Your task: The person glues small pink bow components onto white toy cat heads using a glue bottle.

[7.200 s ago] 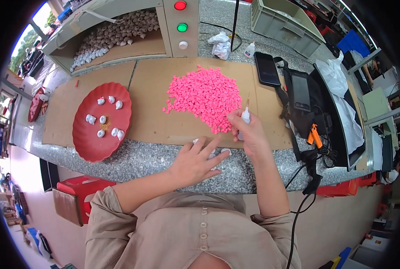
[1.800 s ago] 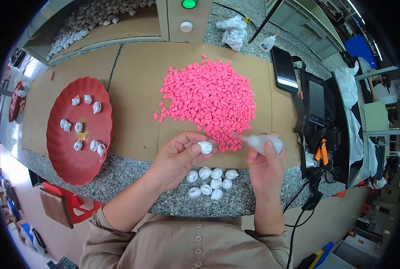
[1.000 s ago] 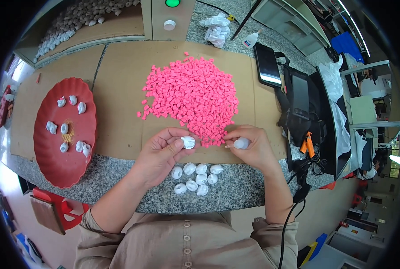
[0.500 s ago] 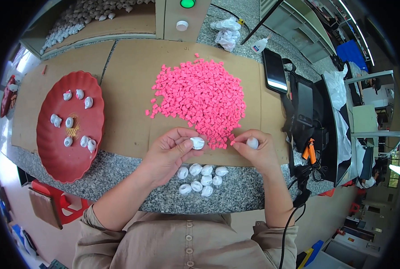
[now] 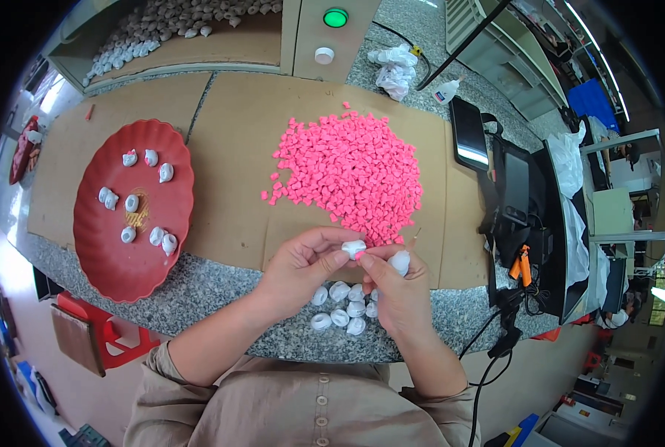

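Observation:
Between thumb and fingers, my left hand (image 5: 297, 267) pinches a small white figurine head (image 5: 352, 247). My right hand (image 5: 401, 287) is closed, its thumb and forefinger holding a tiny pink bow-like piece (image 5: 359, 255) against that head. Tucked in the same hand is a white rounded bottle (image 5: 399, 261) with a thin tip. Just beyond both hands spreads a big pile of pink pieces (image 5: 355, 171) on cardboard. Nearer to me, several white heads (image 5: 339, 317) lie grouped on the granite tabletop, some partly hidden by my right hand.
A red scalloped tray (image 5: 94, 257) at left carries several white heads, some with pink pieces. A lit box (image 5: 258, 56) full of white heads stands at the back. To the right are a phone (image 5: 468, 134), a white squeeze bottle (image 5: 446, 91), black gear (image 5: 513, 186) and cables.
My right hand has moved left from the pile's edge to the head in my left hand, bringing the pink piece against it. The whole view has shifted slightly.

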`<state>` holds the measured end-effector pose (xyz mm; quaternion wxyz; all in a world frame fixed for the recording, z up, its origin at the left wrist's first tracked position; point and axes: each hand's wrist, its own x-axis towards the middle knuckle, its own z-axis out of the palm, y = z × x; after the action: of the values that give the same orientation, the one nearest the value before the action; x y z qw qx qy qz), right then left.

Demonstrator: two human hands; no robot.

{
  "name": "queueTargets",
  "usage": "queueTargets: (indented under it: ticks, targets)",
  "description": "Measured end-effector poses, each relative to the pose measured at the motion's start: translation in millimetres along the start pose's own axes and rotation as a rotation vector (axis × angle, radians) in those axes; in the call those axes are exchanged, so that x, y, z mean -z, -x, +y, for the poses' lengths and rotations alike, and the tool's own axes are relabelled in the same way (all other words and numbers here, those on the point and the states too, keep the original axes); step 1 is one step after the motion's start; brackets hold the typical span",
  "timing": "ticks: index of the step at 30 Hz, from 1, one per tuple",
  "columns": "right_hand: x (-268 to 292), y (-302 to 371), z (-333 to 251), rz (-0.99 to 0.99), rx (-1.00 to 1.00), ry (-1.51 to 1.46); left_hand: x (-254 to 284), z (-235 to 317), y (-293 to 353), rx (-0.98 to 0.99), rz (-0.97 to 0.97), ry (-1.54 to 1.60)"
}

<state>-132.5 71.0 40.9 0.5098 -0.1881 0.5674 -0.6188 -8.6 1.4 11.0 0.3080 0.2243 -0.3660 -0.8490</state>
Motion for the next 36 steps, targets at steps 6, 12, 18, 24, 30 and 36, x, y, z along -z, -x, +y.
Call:
queueTargets:
  ticks: [6, 12, 18, 24, 30, 36]
  targets:
    - [0, -2, 2, -0.005, 0.081, 0.112, 0, -1, -1, -0.009, -0.023, -0.052]
    - [2, -1, 4, -0.023, 0.109, 0.137, -1, -5, 0, -0.022, -0.047, 0.068]
    - [4, -9, 2, -0.088, 0.077, 0.228, -1, 0, 2, -0.011, 0.003, 0.040]
    - [-1, -13, 0, -0.113, 0.084, 0.228, 3, 6, 2, -0.011, 0.010, -0.029]
    - [1, -11, 6, -0.077, 0.141, 0.255, 2, 4, 5, 0.012, 0.027, -0.008]
    - [1, -3, 3, -0.074, 0.129, 0.222, -4, 6, 10, 0.008, -0.008, 0.018]
